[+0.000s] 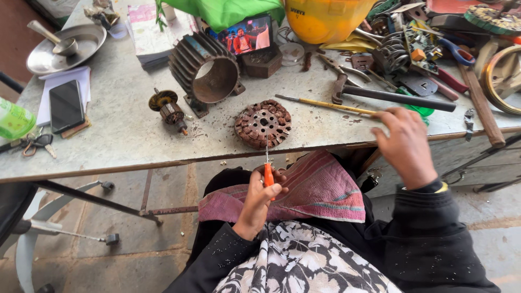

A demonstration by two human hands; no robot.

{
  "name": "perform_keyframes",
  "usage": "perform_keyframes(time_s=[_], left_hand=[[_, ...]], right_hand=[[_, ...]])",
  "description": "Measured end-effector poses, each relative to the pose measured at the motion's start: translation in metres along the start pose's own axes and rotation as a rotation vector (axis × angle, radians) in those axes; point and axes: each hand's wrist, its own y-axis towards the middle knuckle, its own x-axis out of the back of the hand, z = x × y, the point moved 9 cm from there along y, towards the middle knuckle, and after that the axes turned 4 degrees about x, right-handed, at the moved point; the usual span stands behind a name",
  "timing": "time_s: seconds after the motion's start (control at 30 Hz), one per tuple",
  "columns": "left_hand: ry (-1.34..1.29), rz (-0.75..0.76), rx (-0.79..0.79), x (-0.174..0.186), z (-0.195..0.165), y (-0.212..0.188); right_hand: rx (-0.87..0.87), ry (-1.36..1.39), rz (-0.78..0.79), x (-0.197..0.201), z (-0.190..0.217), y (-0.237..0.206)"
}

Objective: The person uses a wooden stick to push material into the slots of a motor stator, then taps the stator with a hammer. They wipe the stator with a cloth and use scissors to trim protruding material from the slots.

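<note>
The left hand (259, 198) has its fingers (274, 191) wrapped tight round the orange handle of a small screwdriver (268, 172), held over the lap. Its long axis runs upright in view, the thin shaft pointing away toward the round copper-wound stator (263, 123) at the desk (125, 135) edge. The right hand (404, 144) closes on the near end of a long yellow rod (325, 104) that lies across the desk, pointing left.

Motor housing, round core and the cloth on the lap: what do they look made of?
Motor housing: cast metal by its ribbed fins, dull grey, rusty bore. Round core: likely steel with copper-coloured windings, reddish-brown and grimy. Cloth: woven fabric, faded pink with stripes, soft folds.
</note>
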Motion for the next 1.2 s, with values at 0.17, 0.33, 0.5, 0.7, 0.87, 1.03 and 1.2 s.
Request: perform_keyframes(time_s=[0.17, 0.33, 0.5, 0.7, 0.87, 1.03, 1.2], left_hand=[[-0.062, -0.017, -0.009, 0.005, -0.001, -0.006], [-0.091, -0.02, -0.01, 0.005, 0.0, -0.011], [-0.09, -0.04, -0.049, 0.001, 0.0, -0.012], [-0.07, -0.044, -0.061, 0.0, -0.002, -0.013], [-0.034, -0.047, -0.043, 0.001, -0.002, -0.013], [0.056, -0.033, -0.028, 0.005, -0.001, -0.008], [0.083, -0.024, -0.044, 0.008, -0.001, -0.005]], right_hand=[[-0.175, 0.189, 0.117, -0.025, -0.027, -0.011], [-0.051, -0.045, 0.011, -0.022, -0.021, -0.011], [-0.042, -0.089, -0.04, -0.02, -0.026, -0.016], [-0.035, -0.212, -0.084, -0.021, -0.039, -0.021], [-0.021, -0.287, -0.07, -0.021, -0.042, -0.018], [0.008, -0.079, -0.038, -0.029, -0.018, -0.011], [-0.005, 0.024, -0.067, -0.033, -0.022, -0.012]])
